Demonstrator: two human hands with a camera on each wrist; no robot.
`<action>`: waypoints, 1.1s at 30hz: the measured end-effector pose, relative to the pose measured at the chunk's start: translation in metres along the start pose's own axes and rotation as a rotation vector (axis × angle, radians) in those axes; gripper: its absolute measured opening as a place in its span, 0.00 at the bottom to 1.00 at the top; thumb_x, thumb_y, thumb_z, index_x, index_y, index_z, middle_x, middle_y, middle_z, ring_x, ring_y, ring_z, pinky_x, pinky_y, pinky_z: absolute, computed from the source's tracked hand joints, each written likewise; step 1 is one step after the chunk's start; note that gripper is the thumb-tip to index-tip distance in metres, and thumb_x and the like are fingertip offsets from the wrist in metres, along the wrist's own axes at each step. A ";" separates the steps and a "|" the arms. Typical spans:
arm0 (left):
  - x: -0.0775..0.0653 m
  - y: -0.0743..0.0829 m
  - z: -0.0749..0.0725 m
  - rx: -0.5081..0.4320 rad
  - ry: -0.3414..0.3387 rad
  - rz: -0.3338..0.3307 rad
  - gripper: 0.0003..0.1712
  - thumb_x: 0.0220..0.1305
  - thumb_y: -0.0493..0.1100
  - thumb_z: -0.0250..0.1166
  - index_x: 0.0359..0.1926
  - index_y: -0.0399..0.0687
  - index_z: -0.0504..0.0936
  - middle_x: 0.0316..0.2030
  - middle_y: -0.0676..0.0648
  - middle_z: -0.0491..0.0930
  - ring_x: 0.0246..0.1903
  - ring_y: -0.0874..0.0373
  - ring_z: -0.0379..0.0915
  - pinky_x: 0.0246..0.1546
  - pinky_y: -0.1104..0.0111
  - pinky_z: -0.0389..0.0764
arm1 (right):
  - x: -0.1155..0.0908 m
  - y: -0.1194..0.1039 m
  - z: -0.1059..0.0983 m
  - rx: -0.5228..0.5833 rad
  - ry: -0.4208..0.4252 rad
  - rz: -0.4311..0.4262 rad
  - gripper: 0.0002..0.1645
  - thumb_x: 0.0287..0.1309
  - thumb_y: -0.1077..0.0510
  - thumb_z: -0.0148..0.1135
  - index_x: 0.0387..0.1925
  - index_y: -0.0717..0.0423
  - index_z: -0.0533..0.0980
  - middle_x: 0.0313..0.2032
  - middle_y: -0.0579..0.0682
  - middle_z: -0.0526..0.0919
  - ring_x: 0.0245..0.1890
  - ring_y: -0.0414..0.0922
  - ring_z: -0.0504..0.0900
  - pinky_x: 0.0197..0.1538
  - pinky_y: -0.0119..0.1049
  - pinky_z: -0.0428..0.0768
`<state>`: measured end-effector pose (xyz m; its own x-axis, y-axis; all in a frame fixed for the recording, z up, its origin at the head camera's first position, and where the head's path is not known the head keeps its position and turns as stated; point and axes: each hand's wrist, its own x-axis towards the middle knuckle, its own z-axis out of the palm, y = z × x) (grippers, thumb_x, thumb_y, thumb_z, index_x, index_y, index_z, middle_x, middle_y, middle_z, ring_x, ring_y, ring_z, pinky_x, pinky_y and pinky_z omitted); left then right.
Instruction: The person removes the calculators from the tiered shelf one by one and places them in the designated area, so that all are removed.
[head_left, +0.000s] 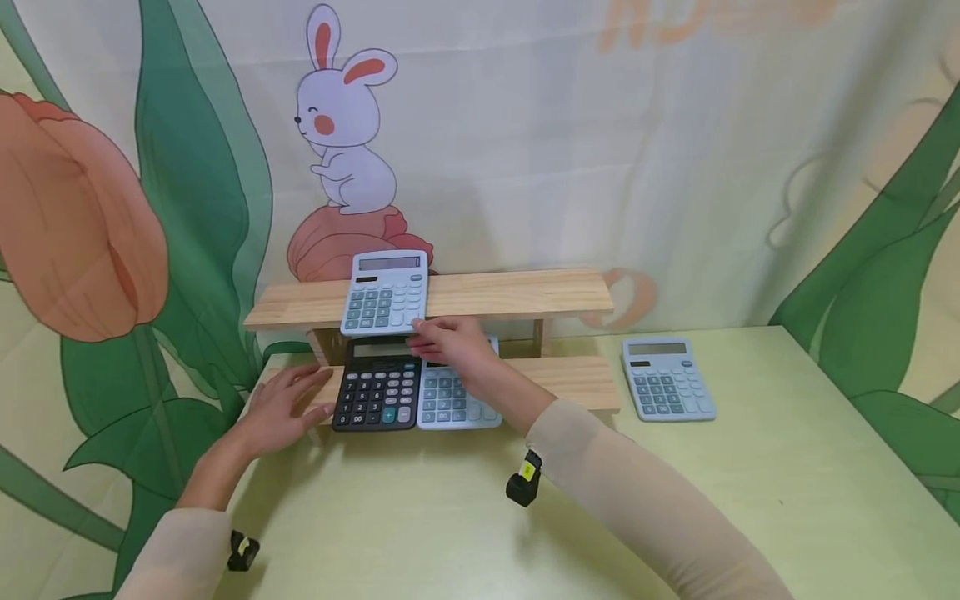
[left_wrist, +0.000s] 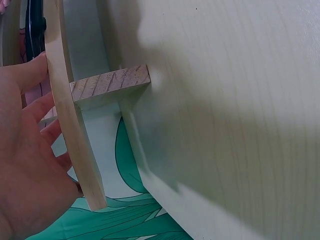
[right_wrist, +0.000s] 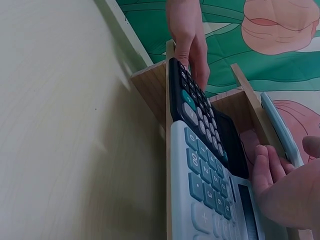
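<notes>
A light blue calculator (head_left: 386, 292) leans on the upper wooden shelf (head_left: 517, 293), its lower edge past the shelf's front. My right hand (head_left: 457, 350) pinches its lower right corner, thumb on the front and the other fingers below. On the lower shelf (head_left: 558, 382) a black calculator (head_left: 375, 396) stands beside a second light blue calculator (head_left: 450, 400), which my right hand partly covers in the head view. My left hand (head_left: 288, 406) rests at the lower shelf's left end, fingers loosely extended, close to the black calculator; whether it touches the calculator, I cannot tell.
Right of the two-tier stand, another light blue calculator (head_left: 667, 379) lies on the pale tabletop (head_left: 787, 500). A printed curtain (head_left: 517, 150) with a rabbit and tulips hangs behind. Wooden supports (left_wrist: 112, 82) hold the shelf above the table.
</notes>
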<state>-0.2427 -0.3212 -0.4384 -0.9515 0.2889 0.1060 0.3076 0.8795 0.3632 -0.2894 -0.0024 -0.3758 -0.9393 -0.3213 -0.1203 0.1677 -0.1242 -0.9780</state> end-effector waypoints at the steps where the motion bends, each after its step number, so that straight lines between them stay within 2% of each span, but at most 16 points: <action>1: 0.000 0.000 0.000 0.001 0.001 0.000 0.39 0.75 0.57 0.64 0.77 0.40 0.70 0.75 0.30 0.62 0.75 0.28 0.52 0.69 0.26 0.51 | 0.001 0.000 0.000 0.005 -0.002 0.003 0.18 0.77 0.54 0.63 0.56 0.64 0.82 0.51 0.63 0.88 0.58 0.58 0.86 0.64 0.47 0.81; 5: 0.001 0.001 0.000 0.008 -0.006 -0.013 0.40 0.75 0.58 0.63 0.78 0.42 0.69 0.75 0.31 0.62 0.76 0.29 0.51 0.69 0.24 0.47 | 0.005 0.000 -0.001 0.041 -0.009 0.016 0.18 0.77 0.56 0.62 0.58 0.65 0.81 0.52 0.64 0.88 0.58 0.58 0.86 0.66 0.47 0.80; 10: 0.002 0.003 0.000 0.004 -0.016 -0.021 0.40 0.76 0.60 0.61 0.79 0.42 0.68 0.76 0.31 0.61 0.76 0.29 0.49 0.69 0.22 0.41 | 0.008 0.000 0.000 0.058 -0.003 0.025 0.16 0.76 0.58 0.63 0.56 0.64 0.82 0.48 0.60 0.90 0.54 0.54 0.89 0.65 0.47 0.80; 14: 0.002 0.002 0.000 0.020 -0.035 -0.037 0.40 0.77 0.60 0.59 0.80 0.43 0.66 0.76 0.32 0.60 0.77 0.30 0.48 0.69 0.22 0.40 | 0.008 0.000 0.001 0.051 -0.009 0.036 0.14 0.76 0.58 0.64 0.55 0.63 0.83 0.47 0.59 0.90 0.53 0.53 0.89 0.65 0.46 0.81; 27: 0.001 0.007 -0.002 0.022 -0.060 -0.058 0.41 0.77 0.61 0.59 0.80 0.43 0.66 0.76 0.32 0.59 0.77 0.30 0.47 0.69 0.22 0.41 | 0.004 0.002 -0.009 0.031 -0.027 0.018 0.14 0.76 0.60 0.63 0.55 0.66 0.82 0.48 0.62 0.90 0.49 0.52 0.90 0.65 0.50 0.80; 33: 0.005 0.004 0.001 0.025 -0.041 -0.054 0.40 0.76 0.60 0.59 0.79 0.43 0.66 0.76 0.32 0.60 0.76 0.30 0.48 0.68 0.22 0.42 | 0.000 0.001 -0.016 -0.005 -0.028 -0.008 0.14 0.75 0.59 0.64 0.55 0.65 0.82 0.48 0.62 0.89 0.49 0.52 0.91 0.63 0.47 0.83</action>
<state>-0.2461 -0.3163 -0.4373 -0.9655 0.2556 0.0491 0.2566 0.9032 0.3442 -0.2943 0.0126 -0.3795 -0.9319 -0.3465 -0.1077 0.1587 -0.1222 -0.9797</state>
